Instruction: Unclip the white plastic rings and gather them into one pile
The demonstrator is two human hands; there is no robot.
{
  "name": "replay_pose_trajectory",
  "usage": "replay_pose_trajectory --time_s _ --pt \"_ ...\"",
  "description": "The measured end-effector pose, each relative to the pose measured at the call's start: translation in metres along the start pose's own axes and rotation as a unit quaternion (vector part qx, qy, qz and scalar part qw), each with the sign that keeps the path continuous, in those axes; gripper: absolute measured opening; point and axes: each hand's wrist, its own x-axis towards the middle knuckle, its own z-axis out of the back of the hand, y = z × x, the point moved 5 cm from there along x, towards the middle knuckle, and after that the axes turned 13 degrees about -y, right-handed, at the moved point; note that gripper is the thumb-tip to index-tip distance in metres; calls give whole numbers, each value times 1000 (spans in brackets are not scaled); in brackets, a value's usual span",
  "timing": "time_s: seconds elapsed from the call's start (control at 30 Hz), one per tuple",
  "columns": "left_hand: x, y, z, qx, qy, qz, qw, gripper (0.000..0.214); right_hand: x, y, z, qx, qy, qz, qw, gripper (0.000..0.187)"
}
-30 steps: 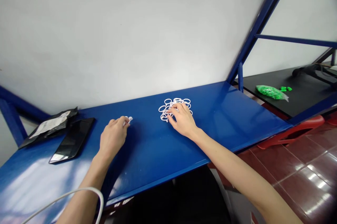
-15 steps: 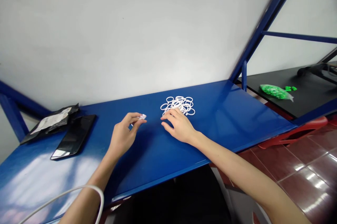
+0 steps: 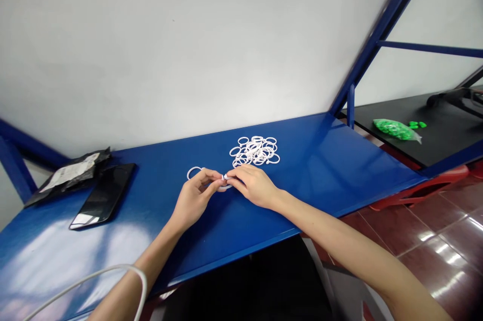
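Note:
A pile of several white plastic rings (image 3: 255, 150) lies on the blue metal table (image 3: 320, 170) near the wall. My left hand (image 3: 196, 195) and my right hand (image 3: 253, 185) meet just in front of the pile, fingertips pinched together on a white ring (image 3: 225, 180) held between them. One single white ring (image 3: 193, 172) lies flat on the table just beyond my left hand.
A black phone (image 3: 101, 195) and a black foil packet (image 3: 70, 175) lie at the table's left end. A white cable (image 3: 94, 281) curves over my left forearm. A clear bag of green pieces (image 3: 394, 129) sits on the black table at right. Blue frame posts rise behind.
My hands have come together from apart. The right hand left the pile with a ring. The left hand moved right to meet it, and one ring now lies on the table.

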Motion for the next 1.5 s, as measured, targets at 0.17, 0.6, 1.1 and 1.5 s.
replay_pose_trajectory --time_s 0.17,0.6,1.1,1.5 --pt "0 -1 -1 17 -2 0 1000 35 -2 5 0 -5 8 30 1000 26" --pt "-13 -9 3 229 -46 -200 952 18 -6 14 -4 -83 84 104 988 27" --pt "18 5 30 610 -121 -216 753 34 24 -53 26 -207 -65 -27 976 19" --pt "12 -2 16 353 -42 -181 917 18 14 -34 25 -142 -64 -57 986 19"
